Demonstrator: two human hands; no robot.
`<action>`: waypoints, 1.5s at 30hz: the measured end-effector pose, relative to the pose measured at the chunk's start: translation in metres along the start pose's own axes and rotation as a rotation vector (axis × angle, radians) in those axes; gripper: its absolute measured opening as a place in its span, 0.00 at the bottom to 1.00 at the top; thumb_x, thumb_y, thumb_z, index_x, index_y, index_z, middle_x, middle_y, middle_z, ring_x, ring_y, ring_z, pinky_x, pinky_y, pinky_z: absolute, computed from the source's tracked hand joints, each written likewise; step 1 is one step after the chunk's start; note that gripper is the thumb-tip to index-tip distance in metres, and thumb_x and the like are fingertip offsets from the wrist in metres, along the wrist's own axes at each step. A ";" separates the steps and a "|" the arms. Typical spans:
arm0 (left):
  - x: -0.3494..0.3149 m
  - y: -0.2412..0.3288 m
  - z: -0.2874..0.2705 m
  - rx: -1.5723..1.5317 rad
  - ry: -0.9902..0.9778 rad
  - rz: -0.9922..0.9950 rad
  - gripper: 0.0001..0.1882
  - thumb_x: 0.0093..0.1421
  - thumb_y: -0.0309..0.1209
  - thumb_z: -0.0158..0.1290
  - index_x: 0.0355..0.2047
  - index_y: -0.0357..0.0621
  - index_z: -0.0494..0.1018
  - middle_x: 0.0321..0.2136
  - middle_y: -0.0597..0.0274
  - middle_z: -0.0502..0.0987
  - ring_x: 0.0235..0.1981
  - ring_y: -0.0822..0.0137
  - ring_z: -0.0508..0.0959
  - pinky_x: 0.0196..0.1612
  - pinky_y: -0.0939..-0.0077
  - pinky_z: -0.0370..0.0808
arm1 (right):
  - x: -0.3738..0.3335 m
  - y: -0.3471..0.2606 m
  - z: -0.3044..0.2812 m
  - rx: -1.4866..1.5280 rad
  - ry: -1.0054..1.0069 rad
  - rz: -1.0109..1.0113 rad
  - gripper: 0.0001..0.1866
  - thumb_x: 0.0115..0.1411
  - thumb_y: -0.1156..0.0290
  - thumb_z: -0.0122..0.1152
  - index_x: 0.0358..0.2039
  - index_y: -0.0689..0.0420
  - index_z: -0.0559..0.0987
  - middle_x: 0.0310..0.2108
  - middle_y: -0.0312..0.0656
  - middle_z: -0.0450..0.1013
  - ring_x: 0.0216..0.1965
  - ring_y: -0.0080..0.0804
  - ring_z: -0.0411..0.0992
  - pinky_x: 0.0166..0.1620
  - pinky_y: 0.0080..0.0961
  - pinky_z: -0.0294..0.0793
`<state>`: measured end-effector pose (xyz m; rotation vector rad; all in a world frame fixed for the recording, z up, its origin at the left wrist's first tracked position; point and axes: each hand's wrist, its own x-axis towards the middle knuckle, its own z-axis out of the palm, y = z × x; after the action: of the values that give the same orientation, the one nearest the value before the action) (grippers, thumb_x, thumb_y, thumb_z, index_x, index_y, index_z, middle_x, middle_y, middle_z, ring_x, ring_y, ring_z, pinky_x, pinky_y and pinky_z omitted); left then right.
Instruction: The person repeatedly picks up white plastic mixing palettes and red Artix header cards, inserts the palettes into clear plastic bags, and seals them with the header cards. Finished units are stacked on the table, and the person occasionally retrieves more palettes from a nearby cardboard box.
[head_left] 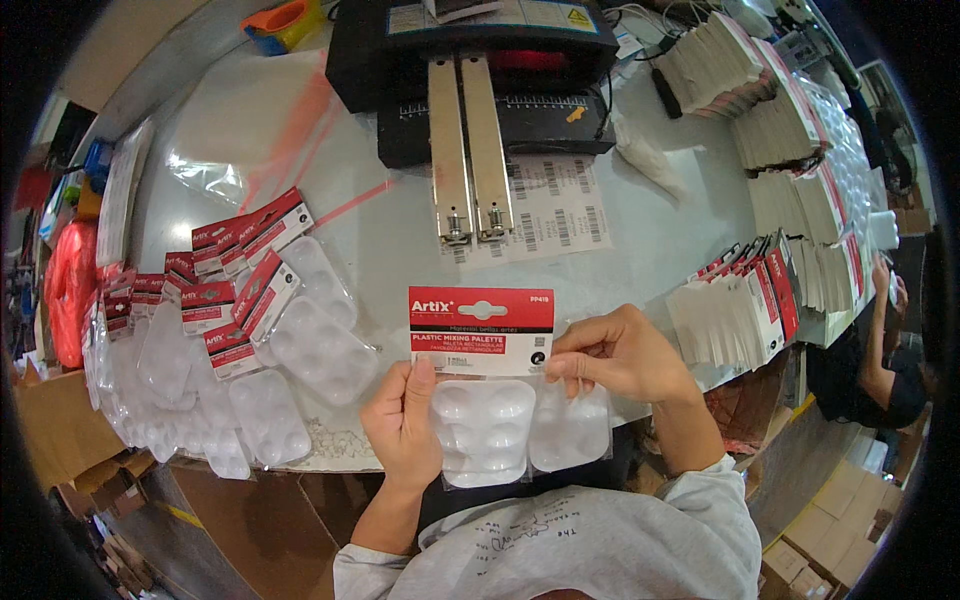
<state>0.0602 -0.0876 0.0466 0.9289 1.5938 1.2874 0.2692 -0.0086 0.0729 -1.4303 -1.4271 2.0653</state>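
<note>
Close to the table's front edge, I hold up a white plastic paint palette [483,425] with several round wells, in a clear bag under a red and white header card [480,318]. My left hand [402,425] grips the card's lower left side, thumb in front. At the card's right edge, my right hand [622,362] is closed with thumb and fingers pinched. Directly below it is a second bagged palette [570,430], partly behind the first; its top is hidden, so I cannot tell exactly how it is held.
Many bagged palettes [270,418] with red cards pile up at left. A black machine [480,75] with two metal rails [470,150] stands ahead, over a label sheet [560,205]. Stacks of cards [725,325] line the right side. Another person's arm [880,340] shows far right.
</note>
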 end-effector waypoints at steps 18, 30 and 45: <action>-0.005 -0.007 0.002 0.014 -0.003 -0.041 0.14 0.64 0.32 0.45 0.26 0.33 0.71 0.19 0.70 0.71 0.23 0.81 0.63 0.27 0.85 0.62 | -0.007 0.011 0.007 0.067 0.046 -0.109 0.08 0.58 0.73 0.55 0.29 0.66 0.77 0.24 0.38 0.74 0.23 0.20 0.72 0.26 0.16 0.70; 0.054 -0.017 0.017 0.193 -0.012 0.079 0.17 0.65 0.36 0.40 0.27 0.33 0.67 0.20 0.59 0.70 0.24 0.74 0.66 0.31 0.78 0.66 | 0.054 0.009 0.007 0.420 0.198 -0.115 0.09 0.55 0.71 0.56 0.23 0.62 0.75 0.17 0.35 0.69 0.16 0.20 0.67 0.20 0.15 0.65; 0.092 -0.026 0.003 0.383 -0.014 0.053 0.15 0.64 0.34 0.41 0.30 0.34 0.70 0.23 0.56 0.73 0.27 0.66 0.71 0.36 0.72 0.67 | 0.040 -0.014 -0.008 -0.440 0.672 -0.490 0.08 0.52 0.77 0.58 0.34 0.62 0.77 0.28 0.38 0.73 0.29 0.28 0.73 0.31 0.21 0.73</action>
<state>0.0301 -0.0066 0.0052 1.2165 1.8522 1.0238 0.2525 0.0295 0.0615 -1.5099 -1.7285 0.8863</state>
